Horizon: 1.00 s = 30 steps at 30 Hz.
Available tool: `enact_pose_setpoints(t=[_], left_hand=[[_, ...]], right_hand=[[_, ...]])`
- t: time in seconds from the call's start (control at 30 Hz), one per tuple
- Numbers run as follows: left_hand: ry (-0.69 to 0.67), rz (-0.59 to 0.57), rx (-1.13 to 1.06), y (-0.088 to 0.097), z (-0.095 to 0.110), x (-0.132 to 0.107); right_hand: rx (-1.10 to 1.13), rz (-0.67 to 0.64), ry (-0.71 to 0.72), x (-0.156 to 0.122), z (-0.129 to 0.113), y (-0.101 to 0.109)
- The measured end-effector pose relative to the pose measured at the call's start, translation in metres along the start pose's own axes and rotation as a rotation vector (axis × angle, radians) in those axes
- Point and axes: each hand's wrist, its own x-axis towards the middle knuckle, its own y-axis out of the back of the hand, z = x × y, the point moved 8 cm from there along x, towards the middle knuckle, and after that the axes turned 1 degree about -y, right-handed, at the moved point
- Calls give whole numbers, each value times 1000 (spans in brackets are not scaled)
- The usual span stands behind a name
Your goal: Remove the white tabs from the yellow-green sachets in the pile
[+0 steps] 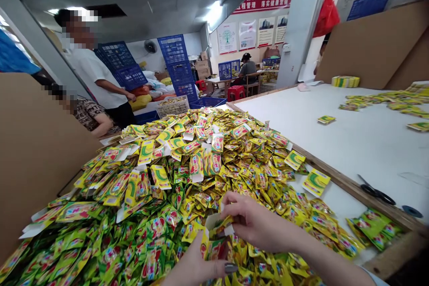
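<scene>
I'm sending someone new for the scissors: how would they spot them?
Find the white tabletop at right, then the wooden rail bordering it. Near the rail's closer end lie the scissors, beside a dark round item. Two black handle loops and slim blades set them apart.

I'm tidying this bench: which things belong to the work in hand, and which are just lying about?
Likely in use:
open carton in left hand, right hand at its top
green packets
yellow packets
loose cartons on the heap

Likely lying about:
scissors
red bag
</scene>
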Motion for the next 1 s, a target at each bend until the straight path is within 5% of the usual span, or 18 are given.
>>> enact_pose_setpoints(t=[0.13,0.3,0.53,0.7,0.87,0.93,1.0], left_hand=[[52,39,155,-3,-6,8],[55,16,66,-2,-17,10],[-26,-129,107,-13,-32,8],[47,-172,198,-13,-56,10],[-113,-199,170,-24,-57,21],[-175,-105,305,-20,-55,26],[-178,28,527,-10,-57,26]], right_hand=[[-208,-126,26,-4,-9,-3],[-157,-12,45,-4,0,8],[-105,-235,150,-20,-2,-23],[48,-339,97,-37,10,-36],[63,-149,-5,-47,25,-35],[-38,-26,-42,-52,35,-10],[-271,186,-126,-62,52,41]])
